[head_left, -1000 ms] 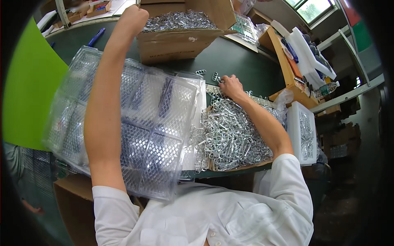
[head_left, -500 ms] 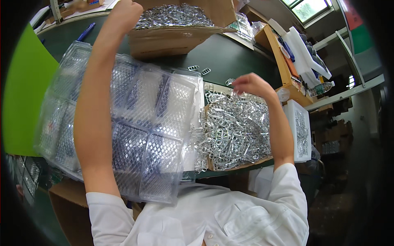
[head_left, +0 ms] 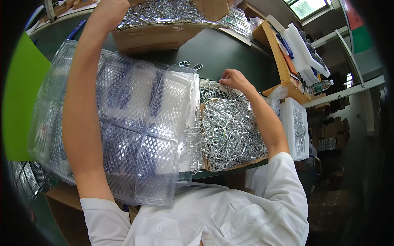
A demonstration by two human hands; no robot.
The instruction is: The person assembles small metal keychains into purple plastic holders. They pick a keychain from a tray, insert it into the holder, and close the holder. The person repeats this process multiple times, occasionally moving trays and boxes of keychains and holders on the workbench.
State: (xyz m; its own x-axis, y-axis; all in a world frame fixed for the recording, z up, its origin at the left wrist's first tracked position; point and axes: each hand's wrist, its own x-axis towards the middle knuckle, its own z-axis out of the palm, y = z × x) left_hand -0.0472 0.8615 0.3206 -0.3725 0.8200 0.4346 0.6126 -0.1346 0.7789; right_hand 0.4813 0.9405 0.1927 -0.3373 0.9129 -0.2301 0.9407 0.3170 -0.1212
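Reaching over the clear plastic trays, my left hand (head_left: 111, 12) is closed at the left rim of a cardboard box (head_left: 154, 37); its fingers are partly hidden. Small silver slotted metal pieces (head_left: 162, 11) fill that box. My right hand (head_left: 234, 78) is closed, thumb and fingertips together, at the far edge of a shallow carton heaped with the same metal pieces (head_left: 232, 131). What its fingers pinch, if anything, is too hidden to tell. The clear trays (head_left: 160, 153), with diamond-textured compartments, lie stacked under my left forearm.
Two loose metal pieces (head_left: 191, 65) lie on the dark green table (head_left: 213, 53). A white foam box (head_left: 294, 127) with more pieces stands right of the carton. Beyond it is a wooden shelf box (head_left: 274, 53). A bright green panel (head_left: 22, 102) rises at the left, near a blue pen (head_left: 76, 29).
My right hand has moved left and slightly farther away, its fingertips now at the carton's far edge. My left hand stays by the box rim; most of the scene has shifted slightly left in view.
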